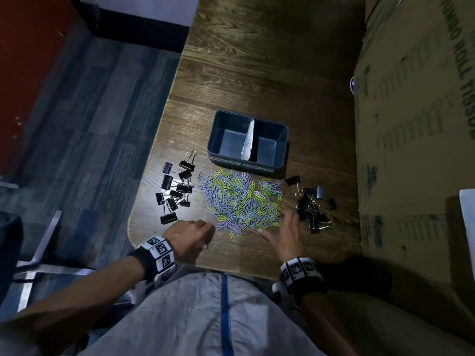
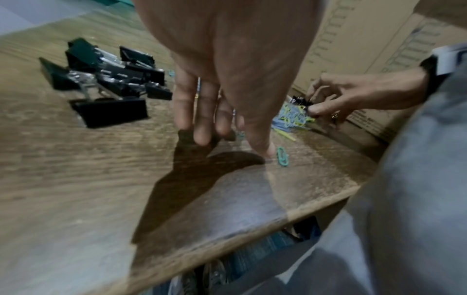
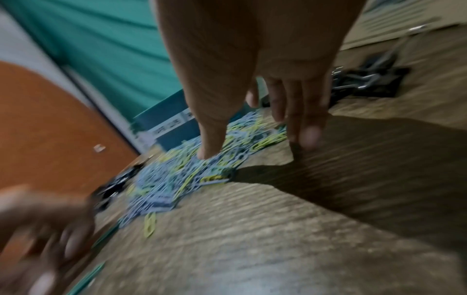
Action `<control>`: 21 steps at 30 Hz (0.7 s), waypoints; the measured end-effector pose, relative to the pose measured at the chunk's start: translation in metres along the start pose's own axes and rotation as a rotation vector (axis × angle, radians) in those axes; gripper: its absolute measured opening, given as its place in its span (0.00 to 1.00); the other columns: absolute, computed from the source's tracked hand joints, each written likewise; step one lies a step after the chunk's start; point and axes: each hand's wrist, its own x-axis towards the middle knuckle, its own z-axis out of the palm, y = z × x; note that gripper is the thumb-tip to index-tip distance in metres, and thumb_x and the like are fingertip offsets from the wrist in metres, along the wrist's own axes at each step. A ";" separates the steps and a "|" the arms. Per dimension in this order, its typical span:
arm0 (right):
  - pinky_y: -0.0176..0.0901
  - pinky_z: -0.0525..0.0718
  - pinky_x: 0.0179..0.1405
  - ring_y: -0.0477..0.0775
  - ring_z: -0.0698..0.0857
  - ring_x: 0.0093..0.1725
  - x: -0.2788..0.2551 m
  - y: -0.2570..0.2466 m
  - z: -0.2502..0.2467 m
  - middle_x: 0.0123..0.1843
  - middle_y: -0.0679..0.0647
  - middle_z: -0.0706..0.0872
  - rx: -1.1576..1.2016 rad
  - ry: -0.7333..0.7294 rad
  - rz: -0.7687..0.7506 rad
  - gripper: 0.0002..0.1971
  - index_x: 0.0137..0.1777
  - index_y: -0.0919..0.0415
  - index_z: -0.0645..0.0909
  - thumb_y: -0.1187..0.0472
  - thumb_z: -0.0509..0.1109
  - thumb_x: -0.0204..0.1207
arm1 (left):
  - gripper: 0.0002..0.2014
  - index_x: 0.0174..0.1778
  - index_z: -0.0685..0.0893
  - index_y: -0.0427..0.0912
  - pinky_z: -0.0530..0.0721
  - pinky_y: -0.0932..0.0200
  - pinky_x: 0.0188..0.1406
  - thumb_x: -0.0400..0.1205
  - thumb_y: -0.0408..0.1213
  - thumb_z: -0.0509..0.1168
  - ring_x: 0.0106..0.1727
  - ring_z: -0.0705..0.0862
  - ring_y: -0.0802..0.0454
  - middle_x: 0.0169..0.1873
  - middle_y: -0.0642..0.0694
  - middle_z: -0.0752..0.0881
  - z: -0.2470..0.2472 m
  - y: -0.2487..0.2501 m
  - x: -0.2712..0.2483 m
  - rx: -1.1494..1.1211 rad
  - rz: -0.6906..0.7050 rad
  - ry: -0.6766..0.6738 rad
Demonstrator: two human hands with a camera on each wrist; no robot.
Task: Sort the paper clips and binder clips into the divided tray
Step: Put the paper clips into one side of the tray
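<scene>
A dark blue divided tray (image 1: 215, 136) with a white paper divider (image 1: 248, 140) stands on the wooden table; both compartments look bare. In front of it lies a heap of blue, yellow and green paper clips (image 1: 239, 201). Black binder clips lie in one group to the heap's left (image 1: 174, 191) and another to its right (image 1: 312, 206). My left hand (image 1: 205, 227) is at the heap's near left edge, fingertips down on the wood (image 2: 227, 135) beside a lone green paper clip (image 2: 282, 156), holding nothing. My right hand (image 1: 280, 224) is spread on the heap's near right edge, thumb on the clips (image 3: 252, 139).
A big cardboard box (image 1: 411, 124) walls off the table's right side, close to the right binder clips. The table's rounded left corner and near edge (image 1: 133, 235) run just beside my left hand. Bare wood (image 1: 257, 60) stretches behind the tray.
</scene>
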 end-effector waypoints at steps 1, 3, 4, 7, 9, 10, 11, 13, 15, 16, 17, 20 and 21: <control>0.52 0.82 0.59 0.58 0.76 0.67 0.001 0.001 -0.001 0.72 0.59 0.71 0.021 -0.014 0.034 0.41 0.68 0.55 0.63 0.39 0.81 0.65 | 0.12 0.48 0.72 0.51 0.68 0.61 0.24 0.75 0.46 0.68 0.28 0.74 0.55 0.40 0.51 0.80 0.000 -0.001 0.000 0.000 -0.006 -0.032; 0.48 0.78 0.59 0.58 0.75 0.69 0.002 -0.002 0.002 0.72 0.58 0.71 0.040 -0.049 0.033 0.37 0.68 0.55 0.64 0.43 0.81 0.68 | 0.11 0.50 0.72 0.50 0.71 0.58 0.26 0.77 0.46 0.66 0.32 0.77 0.52 0.43 0.50 0.80 0.000 0.002 0.007 -0.013 -0.019 -0.052; 0.47 0.77 0.60 0.57 0.75 0.69 0.001 -0.005 0.005 0.71 0.58 0.72 0.048 -0.063 0.014 0.35 0.68 0.55 0.64 0.45 0.80 0.69 | 0.10 0.53 0.73 0.47 0.75 0.56 0.29 0.81 0.46 0.64 0.35 0.80 0.50 0.46 0.48 0.81 -0.002 0.005 0.012 -0.035 -0.029 -0.049; 0.54 0.83 0.56 0.58 0.80 0.64 -0.001 -0.017 0.014 0.67 0.55 0.77 0.049 -0.073 -0.070 0.29 0.62 0.50 0.64 0.49 0.80 0.71 | 0.10 0.57 0.75 0.42 0.79 0.57 0.34 0.85 0.44 0.60 0.40 0.81 0.49 0.49 0.45 0.81 -0.002 0.015 0.026 -0.088 -0.022 0.006; 0.55 0.84 0.53 0.58 0.80 0.60 0.001 -0.023 0.011 0.61 0.53 0.77 -0.033 -0.006 -0.098 0.23 0.57 0.49 0.65 0.51 0.76 0.71 | 0.10 0.54 0.77 0.42 0.82 0.57 0.35 0.83 0.44 0.63 0.41 0.82 0.50 0.46 0.46 0.82 0.000 0.015 0.034 -0.084 0.023 0.103; 0.53 0.83 0.54 0.57 0.79 0.59 0.004 -0.026 0.007 0.59 0.52 0.76 -0.079 0.055 -0.121 0.21 0.57 0.50 0.67 0.51 0.74 0.71 | 0.10 0.53 0.77 0.42 0.85 0.55 0.37 0.82 0.43 0.64 0.42 0.81 0.50 0.45 0.46 0.81 0.001 0.012 0.039 -0.084 0.029 0.176; 0.52 0.82 0.56 0.56 0.78 0.58 0.009 -0.028 0.002 0.59 0.53 0.76 -0.115 0.116 -0.154 0.20 0.58 0.52 0.70 0.50 0.73 0.71 | 0.11 0.54 0.77 0.41 0.86 0.52 0.39 0.81 0.43 0.65 0.44 0.79 0.50 0.47 0.45 0.81 0.000 0.007 0.043 -0.090 0.010 0.243; 0.55 0.83 0.59 0.57 0.77 0.61 0.023 -0.032 -0.006 0.63 0.58 0.76 -0.140 0.205 -0.230 0.25 0.64 0.57 0.72 0.47 0.73 0.72 | 0.17 0.62 0.75 0.42 0.84 0.48 0.52 0.80 0.47 0.63 0.53 0.77 0.49 0.56 0.43 0.78 -0.013 -0.001 0.054 -0.095 -0.095 0.304; 0.64 0.79 0.70 0.63 0.73 0.73 0.039 -0.039 -0.012 0.76 0.64 0.70 -0.128 0.176 -0.235 0.34 0.76 0.59 0.68 0.43 0.72 0.75 | 0.27 0.73 0.68 0.44 0.74 0.44 0.70 0.82 0.55 0.58 0.68 0.71 0.45 0.69 0.40 0.70 -0.027 -0.006 0.067 -0.100 -0.231 0.230; 0.65 0.71 0.77 0.64 0.65 0.80 0.046 -0.042 -0.013 0.83 0.65 0.62 -0.100 0.099 -0.184 0.39 0.81 0.58 0.63 0.40 0.71 0.76 | 0.31 0.78 0.62 0.45 0.67 0.42 0.76 0.83 0.58 0.56 0.76 0.65 0.42 0.76 0.39 0.63 -0.033 -0.008 0.074 -0.114 -0.277 0.186; 0.65 0.61 0.80 0.64 0.56 0.85 0.053 -0.047 -0.012 0.88 0.62 0.52 -0.064 0.000 -0.118 0.42 0.85 0.56 0.56 0.38 0.69 0.77 | 0.36 0.82 0.55 0.46 0.60 0.38 0.79 0.83 0.62 0.53 0.81 0.56 0.38 0.81 0.38 0.54 -0.036 -0.009 0.081 -0.131 -0.313 0.137; 0.63 0.43 0.82 0.62 0.37 0.87 0.063 -0.060 -0.006 0.88 0.58 0.33 -0.062 -0.193 -0.046 0.48 0.88 0.52 0.41 0.30 0.61 0.78 | 0.46 0.84 0.37 0.47 0.46 0.34 0.80 0.76 0.73 0.36 0.82 0.39 0.34 0.82 0.36 0.37 -0.037 -0.011 0.103 -0.137 -0.436 0.007; 0.60 0.39 0.81 0.61 0.35 0.87 0.062 -0.063 -0.003 0.87 0.58 0.31 -0.099 -0.217 -0.064 0.48 0.87 0.52 0.38 0.29 0.57 0.78 | 0.49 0.83 0.34 0.47 0.44 0.34 0.79 0.71 0.76 0.29 0.82 0.37 0.33 0.81 0.35 0.34 -0.034 -0.011 0.109 -0.138 -0.472 -0.024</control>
